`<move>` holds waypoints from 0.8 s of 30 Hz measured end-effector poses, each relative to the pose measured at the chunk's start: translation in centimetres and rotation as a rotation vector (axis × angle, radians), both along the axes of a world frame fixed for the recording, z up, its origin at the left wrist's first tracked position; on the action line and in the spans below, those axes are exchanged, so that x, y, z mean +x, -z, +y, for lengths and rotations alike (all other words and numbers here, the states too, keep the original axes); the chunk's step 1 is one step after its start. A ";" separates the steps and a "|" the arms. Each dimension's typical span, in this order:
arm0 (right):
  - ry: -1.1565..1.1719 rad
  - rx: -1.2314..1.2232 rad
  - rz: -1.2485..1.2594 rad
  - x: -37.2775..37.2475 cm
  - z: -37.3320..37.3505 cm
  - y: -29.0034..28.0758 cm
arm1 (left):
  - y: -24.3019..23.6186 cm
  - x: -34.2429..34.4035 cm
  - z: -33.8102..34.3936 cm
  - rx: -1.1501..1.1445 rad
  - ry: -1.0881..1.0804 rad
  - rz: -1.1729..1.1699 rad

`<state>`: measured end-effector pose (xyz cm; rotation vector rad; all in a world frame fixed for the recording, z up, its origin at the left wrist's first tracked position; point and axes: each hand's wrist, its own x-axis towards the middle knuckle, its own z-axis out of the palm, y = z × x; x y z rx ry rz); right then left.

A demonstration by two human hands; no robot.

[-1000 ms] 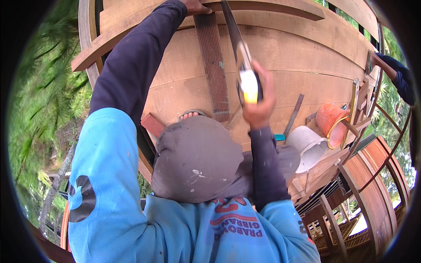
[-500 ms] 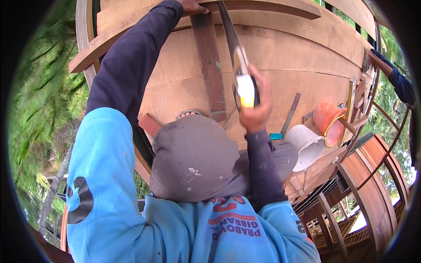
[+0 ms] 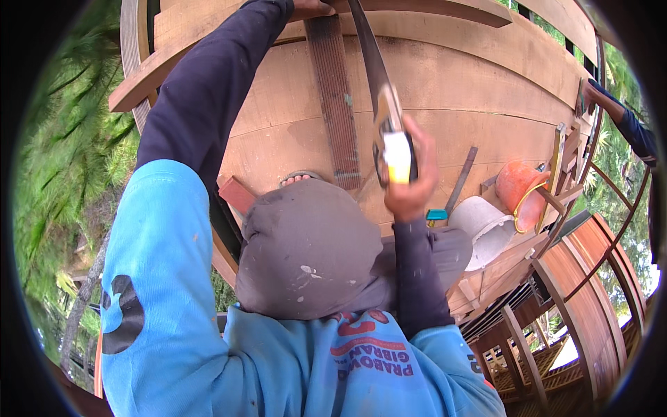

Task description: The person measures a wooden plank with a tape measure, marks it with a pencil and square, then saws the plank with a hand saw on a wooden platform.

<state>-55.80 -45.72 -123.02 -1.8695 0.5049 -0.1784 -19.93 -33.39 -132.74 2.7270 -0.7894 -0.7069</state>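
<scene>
My right hand (image 3: 411,186) is closed around the handle of a handsaw (image 3: 396,142), pale with a yellow patch. Its long dark blade runs up to a long wooden beam (image 3: 445,8), where the tip leaves the top of the view. At that same beam, just left of the blade, is my left hand (image 3: 313,8), thumb or finger along the wood and the rest cut off by the view's edge. Below it, a dark grooved board (image 3: 333,104) reaches toward my bent knee (image 3: 306,250). My toes (image 3: 299,178) show beside the knee.
Wide planks (image 3: 278,146) form the surface under me. To the right stand an orange bucket (image 3: 520,187) and a grey-white bucket (image 3: 479,229), near a teal-ended tool (image 3: 436,215) and a dark strip (image 3: 462,181). Another person's arm (image 3: 611,108) reaches in at far right. Foliage borders the left.
The handsaw and my right hand have shifted slightly toward me and to the right. My left hand stays at the beam, a little higher in view.
</scene>
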 end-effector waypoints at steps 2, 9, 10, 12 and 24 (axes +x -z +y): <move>-0.061 -0.261 -0.189 8.5 -0.6 3.5 | 0.6 -1.0 -0.2 -0.020 0.007 0.002; -0.044 -0.120 -0.068 -0.1 0.3 0.1 | -1.2 -0.6 0.3 -0.030 -0.010 0.024; -0.012 -0.100 0.043 -3.9 0.8 -1.9 | -1.3 -0.7 0.2 0.002 0.019 0.020; 0.031 -0.093 0.040 -6.7 1.1 -3.6 | -1.5 -1.2 0.1 -0.021 0.004 0.044; -0.067 -0.133 -0.050 2.0 -0.4 0.3 | 0.6 -0.4 0.5 -0.030 0.018 -0.060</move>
